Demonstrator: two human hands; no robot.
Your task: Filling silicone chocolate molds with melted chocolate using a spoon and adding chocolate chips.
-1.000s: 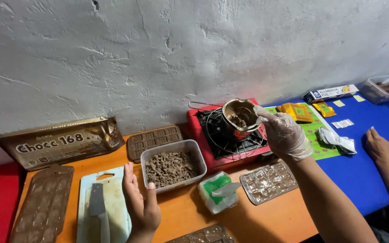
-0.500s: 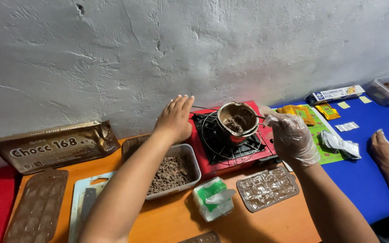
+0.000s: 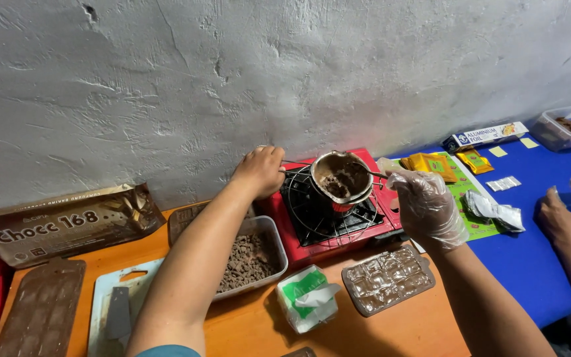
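My left hand (image 3: 260, 170) is closed around the handle of a small metal pot (image 3: 340, 180) that stands on a red portable gas stove (image 3: 299, 235). The pot holds brown chocolate. My right hand (image 3: 423, 206), in a clear plastic glove, grips a spoon (image 3: 367, 172) whose tip dips into the pot. A grey tub of chocolate chunks (image 3: 248, 261) sits under my left forearm. In front of the stove lies a filled chocolate mould (image 3: 387, 279).
A large chocolate wrapper (image 3: 61, 223) leans on the wall at left. A brown mould (image 3: 39, 312), a cutting board with a knife (image 3: 117, 312) and a tissue pack (image 3: 306, 297) lie on the orange table. Another person's hands (image 3: 556, 218) rest on the blue table among packets.
My left hand rose from the table front, reached over the tub and closed on the pot's handle. My right hand stayed at the pot with the spoon.
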